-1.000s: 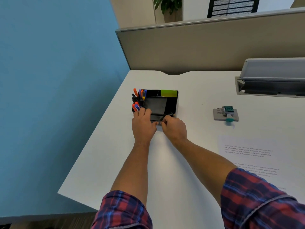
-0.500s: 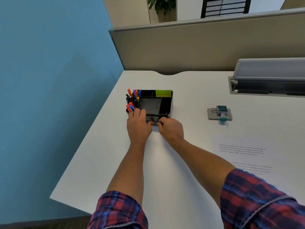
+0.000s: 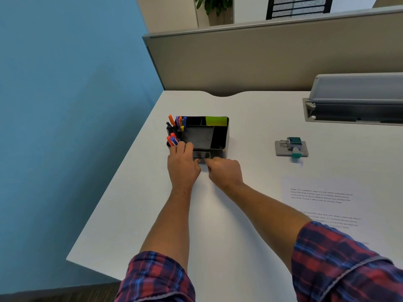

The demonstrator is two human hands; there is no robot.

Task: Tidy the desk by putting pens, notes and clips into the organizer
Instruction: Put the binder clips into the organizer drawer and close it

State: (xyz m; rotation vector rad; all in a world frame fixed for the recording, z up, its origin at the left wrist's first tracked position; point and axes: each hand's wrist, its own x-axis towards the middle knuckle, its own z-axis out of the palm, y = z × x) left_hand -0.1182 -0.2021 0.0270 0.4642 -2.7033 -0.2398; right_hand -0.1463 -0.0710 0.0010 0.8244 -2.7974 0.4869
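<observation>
The organizer [image 3: 220, 136] is black. The pens [image 3: 175, 129] standing in its left part have orange, purple, blue, red, yellow and black caps. A bright green pad of sticky notes [image 3: 216, 120] sits at the back. The tabletop [image 3: 250, 118] is white. The stamp pad [image 3: 291, 147] is grey, with a dark green stamp [image 3: 294, 141] on it and a light green cap [image 3: 296, 155] at its front. The sheet of paper [image 3: 322, 199] is white with small black writing. Both sleeves [image 3: 157, 277] are checked in red and dark blue. The wall [image 3: 65, 105] is blue. The divider [image 3: 261, 57] behind is beige, and the tray [image 3: 353, 101] is grey. The plant [image 3: 209, 5] has dark green leaves.
</observation>
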